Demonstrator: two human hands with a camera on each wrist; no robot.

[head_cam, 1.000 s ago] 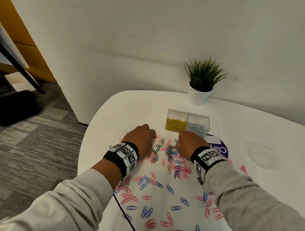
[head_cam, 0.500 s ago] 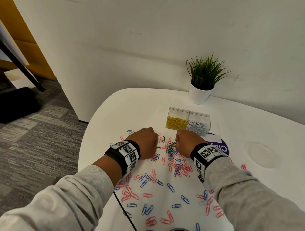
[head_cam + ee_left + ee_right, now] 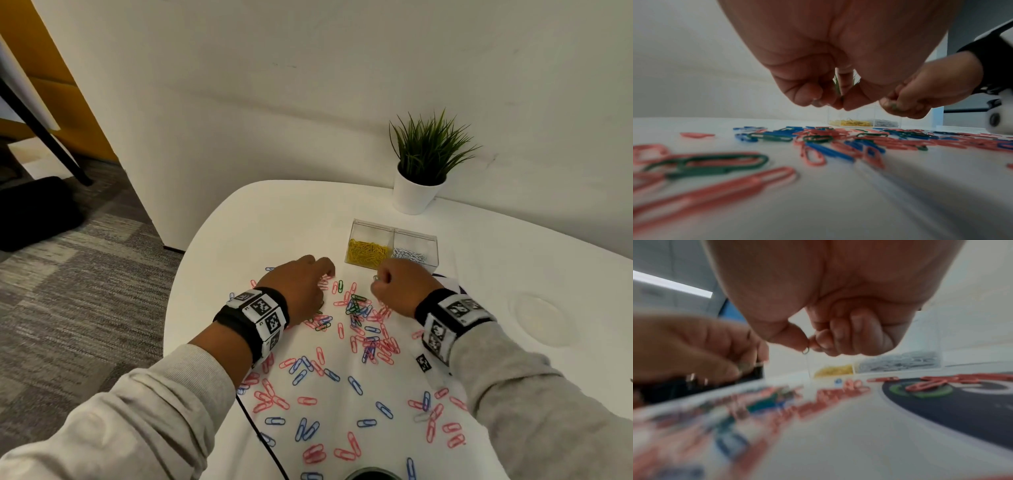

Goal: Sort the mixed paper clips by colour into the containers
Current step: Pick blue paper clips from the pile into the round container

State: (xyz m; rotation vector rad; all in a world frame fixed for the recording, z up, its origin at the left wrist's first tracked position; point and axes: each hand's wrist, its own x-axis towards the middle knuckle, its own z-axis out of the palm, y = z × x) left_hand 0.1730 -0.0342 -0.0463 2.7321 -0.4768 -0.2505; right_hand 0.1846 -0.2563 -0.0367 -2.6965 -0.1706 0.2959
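The right hand (image 3: 399, 287) is curled, thumb and forefinger pinching a thin pale wire paper clip (image 3: 805, 351). Its long axis hangs roughly downward, only the lower loop showing; I judge it is bound for the clear plastic two-compartment box (image 3: 392, 244) just beyond, whose right cell already holds white clips. The left hand (image 3: 301, 287), left of the box, also has its fingers bunched, seemingly nipping a green clip (image 3: 841, 97), though blur leaves that uncertain. Nearer than the box, loose pink, blue and green clips (image 3: 356, 308) lie flat on the white table (image 3: 513, 274), pointing every way.
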